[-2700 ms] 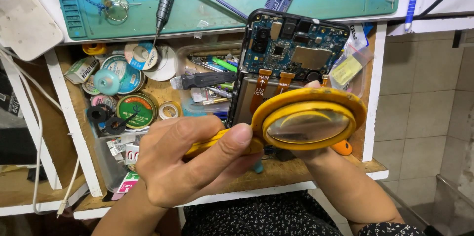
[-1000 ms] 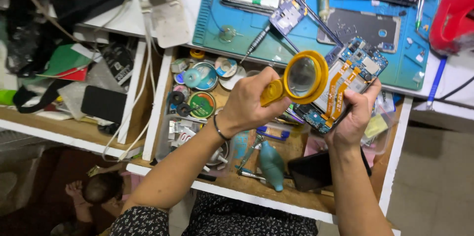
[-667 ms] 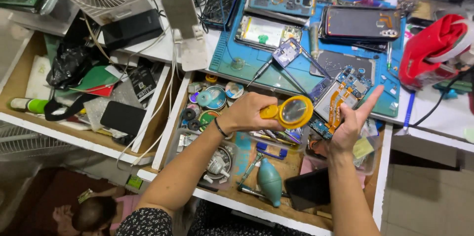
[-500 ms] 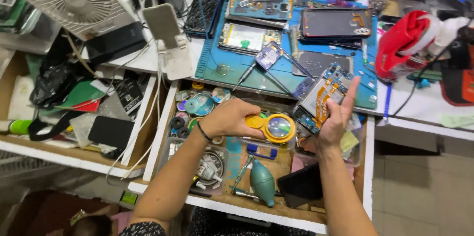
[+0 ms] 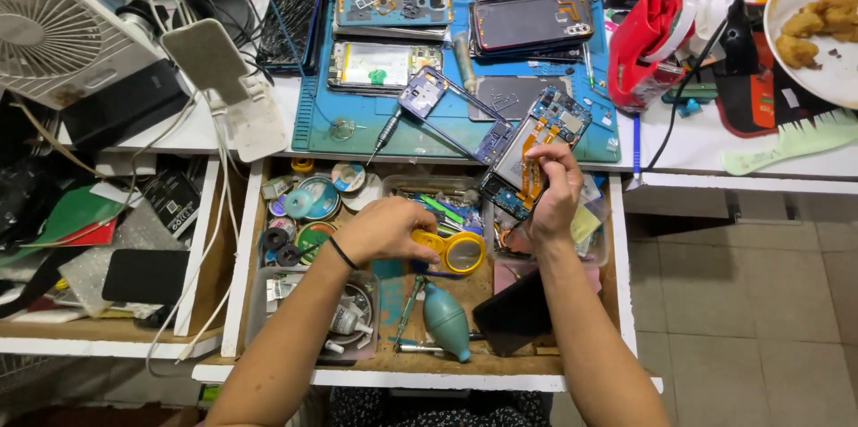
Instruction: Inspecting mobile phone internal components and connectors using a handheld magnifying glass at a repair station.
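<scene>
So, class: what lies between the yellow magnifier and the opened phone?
In the head view, a clear tray of small tools sits between the magnifier and the phone.

magnifier (image 5: 458, 252) handle: hidden in left hand (image 5: 386, 229) | plate (image 5: 809, 65): cut by right edge | fan (image 5: 54, 29): cut left

Head camera looks steeply down over the open drawer (image 5: 429, 364).

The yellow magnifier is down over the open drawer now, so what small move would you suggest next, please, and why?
Probably let go of the magnifier: the left hand holds its handle low over the drawer, lens off the opened phone. The right hand alone grips that phone, so a freed left hand could steady it.
</scene>
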